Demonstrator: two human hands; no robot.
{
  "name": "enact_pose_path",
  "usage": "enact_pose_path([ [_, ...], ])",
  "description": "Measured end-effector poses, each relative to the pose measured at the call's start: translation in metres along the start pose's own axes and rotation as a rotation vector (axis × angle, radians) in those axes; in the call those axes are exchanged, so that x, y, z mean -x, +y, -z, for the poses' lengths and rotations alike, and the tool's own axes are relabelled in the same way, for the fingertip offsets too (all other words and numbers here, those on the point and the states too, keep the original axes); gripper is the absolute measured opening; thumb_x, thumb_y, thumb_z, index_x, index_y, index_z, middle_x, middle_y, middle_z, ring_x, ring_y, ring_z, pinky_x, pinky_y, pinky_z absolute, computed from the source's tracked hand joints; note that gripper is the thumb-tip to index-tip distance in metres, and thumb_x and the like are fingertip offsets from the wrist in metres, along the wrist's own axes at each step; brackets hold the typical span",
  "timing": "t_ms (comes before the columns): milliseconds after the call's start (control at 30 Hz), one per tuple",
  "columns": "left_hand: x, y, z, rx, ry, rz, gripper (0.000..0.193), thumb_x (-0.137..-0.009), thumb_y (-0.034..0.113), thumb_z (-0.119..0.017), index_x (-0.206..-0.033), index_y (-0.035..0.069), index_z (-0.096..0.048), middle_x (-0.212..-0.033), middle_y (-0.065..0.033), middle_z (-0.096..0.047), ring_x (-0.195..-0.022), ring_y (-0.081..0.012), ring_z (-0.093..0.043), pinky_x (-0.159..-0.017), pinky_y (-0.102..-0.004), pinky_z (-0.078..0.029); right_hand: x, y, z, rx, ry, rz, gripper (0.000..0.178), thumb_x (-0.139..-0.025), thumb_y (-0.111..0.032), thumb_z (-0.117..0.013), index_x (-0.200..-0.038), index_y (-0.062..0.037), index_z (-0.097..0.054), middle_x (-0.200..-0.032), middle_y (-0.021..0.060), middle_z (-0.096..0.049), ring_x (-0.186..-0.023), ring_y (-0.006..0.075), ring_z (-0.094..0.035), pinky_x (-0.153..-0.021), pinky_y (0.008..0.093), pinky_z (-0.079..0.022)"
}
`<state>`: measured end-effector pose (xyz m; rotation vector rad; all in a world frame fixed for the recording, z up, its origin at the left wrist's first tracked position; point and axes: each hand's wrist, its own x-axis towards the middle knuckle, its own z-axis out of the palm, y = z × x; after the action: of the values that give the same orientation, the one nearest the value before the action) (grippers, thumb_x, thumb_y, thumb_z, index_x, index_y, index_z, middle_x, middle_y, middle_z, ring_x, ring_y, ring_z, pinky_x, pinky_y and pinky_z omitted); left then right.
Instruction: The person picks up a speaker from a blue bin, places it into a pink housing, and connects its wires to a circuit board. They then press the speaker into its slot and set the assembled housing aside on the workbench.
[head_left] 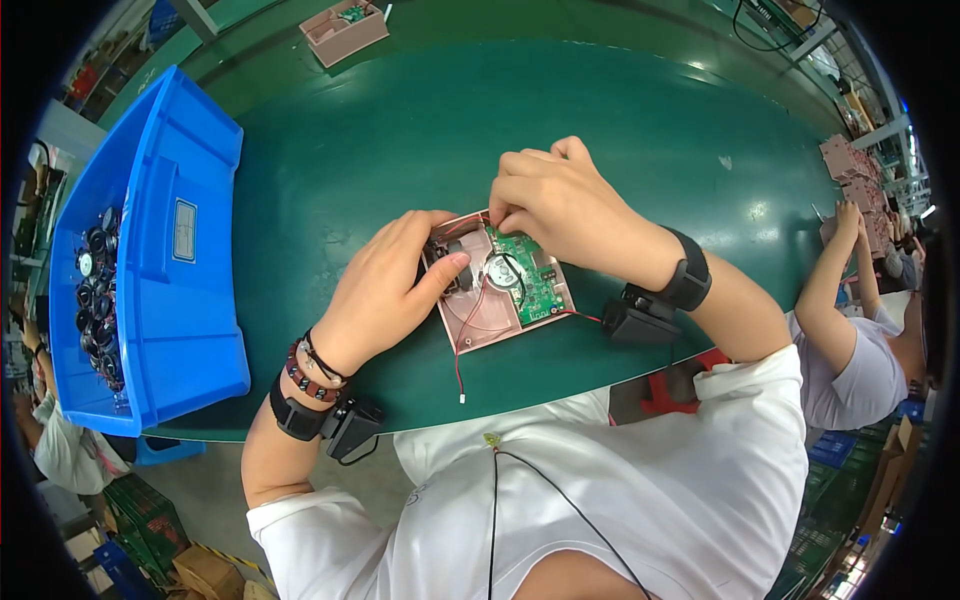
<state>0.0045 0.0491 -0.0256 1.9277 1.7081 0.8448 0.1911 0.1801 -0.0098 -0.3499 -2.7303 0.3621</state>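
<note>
On the green table in front of me lies a shallow pink plastic housing [492, 322], open side up and slightly turned. A green circuit board [541, 289] fills its right half. Near the middle sits a round speaker [501, 271], with thin wires around it. A red wire with a small white plug [461, 397] hangs over the near edge. My left hand [384, 283] grips the housing's left side, its thumb reaching inside over a dark part. At the far edge, by the board's corner, my right hand [560, 203] is closed in a pinch; its fingertips hide what they hold.
A blue bin [190, 300] with several round black wired parts [97, 300] stands at the left. Another pink housing [344, 36] with a board inside sits at the far edge. Stacked pink housings [856, 180] and another person [850, 340] are on the right.
</note>
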Motion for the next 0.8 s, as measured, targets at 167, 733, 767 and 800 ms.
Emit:
enact_pose_path([
  [167, 0.002, -0.001, 0.0, -0.002, -0.022, -0.003, 0.037, -0.092, 0.03, -0.056, -0.113, -0.001, -0.053, -0.102, -0.0169, -0.061, -0.1, -0.0329, -0.057, -0.085, -0.04, -0.046, 0.002, -0.005, -0.006, -0.085, 0.03, 0.006, 0.016, -0.075, -0.01, -0.071, -0.074, -0.0092, -0.055, -0.077, 0.0009, -0.05, -0.08, 0.0197, -0.051, -0.079, 0.0357, -0.03],
  [733, 0.013, -0.003, 0.027, 0.234, 0.348, -0.07, 0.031, -0.093, 0.02, -0.055, -0.116, 0.001, -0.051, -0.108, -0.0122, -0.057, -0.091, -0.0213, -0.06, -0.078, -0.0319, -0.047, 0.049, -0.061, -0.021, 0.119, 0.078, 0.231, 0.019, -0.067, -0.019, -0.069, -0.073, -0.0101, -0.053, -0.083, 0.0016, -0.05, -0.079, 0.0197, -0.05, -0.068, 0.0363, -0.039],
  [767, 0.014, -0.006, 0.025, 0.229, 0.315, -0.074, 0.029, -0.093, 0.019, -0.055, -0.115, 0.001, -0.052, -0.107, -0.0122, -0.057, -0.089, -0.021, -0.06, -0.078, -0.0317, -0.047, 0.053, -0.06, -0.024, 0.226, 0.044, 0.259, 0.019, -0.065, -0.02, -0.069, -0.072, -0.0099, -0.055, -0.083, 0.001, -0.051, -0.079, 0.0193, -0.051, -0.067, 0.0356, -0.04],
  [800, 0.016, -0.008, 0.024, 0.223, 0.282, -0.078, 0.027, -0.093, 0.019, -0.055, -0.113, 0.001, -0.053, -0.107, -0.0122, -0.057, -0.087, -0.0207, -0.06, -0.077, -0.0315, -0.047, 0.055, -0.055, -0.023, 0.23, 0.047, 0.262, 0.019, -0.065, -0.02, -0.069, -0.072, -0.0099, -0.055, -0.083, 0.001, -0.051, -0.079, 0.0193, -0.051, -0.067, 0.0356, -0.04],
])
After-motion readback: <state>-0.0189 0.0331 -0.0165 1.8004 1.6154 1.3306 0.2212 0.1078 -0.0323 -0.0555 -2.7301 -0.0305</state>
